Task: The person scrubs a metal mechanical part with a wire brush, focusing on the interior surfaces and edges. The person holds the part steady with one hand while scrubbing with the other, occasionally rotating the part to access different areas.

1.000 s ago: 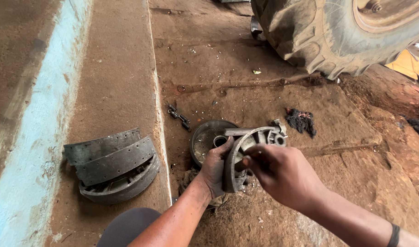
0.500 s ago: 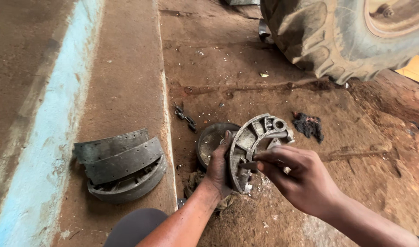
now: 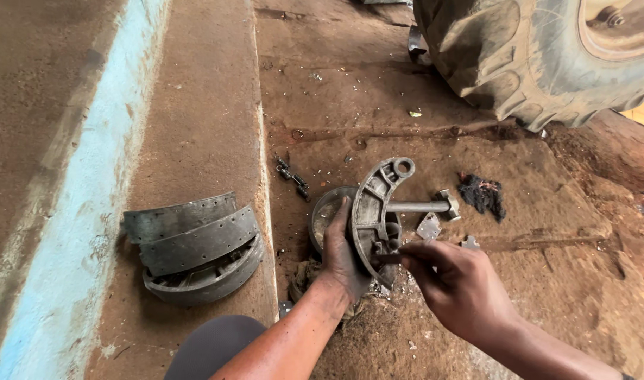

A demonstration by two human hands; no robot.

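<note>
My left hand (image 3: 342, 253) grips a curved grey metal brake shoe (image 3: 375, 204), held upright with its eyelet end at the top. My right hand (image 3: 456, 285) pinches a small dark metal piece (image 3: 387, 258) against the lower inner side of the shoe. Behind the shoe a round metal bowl (image 3: 325, 209) sits on the dirt. A hammer (image 3: 424, 205) with a metal handle lies on the ground just right of the shoe.
A stack of curved brake shoes (image 3: 195, 246) rests on the concrete ledge at left. Small bolts (image 3: 294, 177) lie on the dirt. A black rag (image 3: 482, 193) lies to the right. A large muddy tyre (image 3: 526, 53) stands at the top right. My knee (image 3: 209, 345) shows at the bottom.
The brake shoe has been turned upright, its eyelet end now pointing up. This has uncovered the hammer on the ground. My right hand stays at the shoe's lower inner side.
</note>
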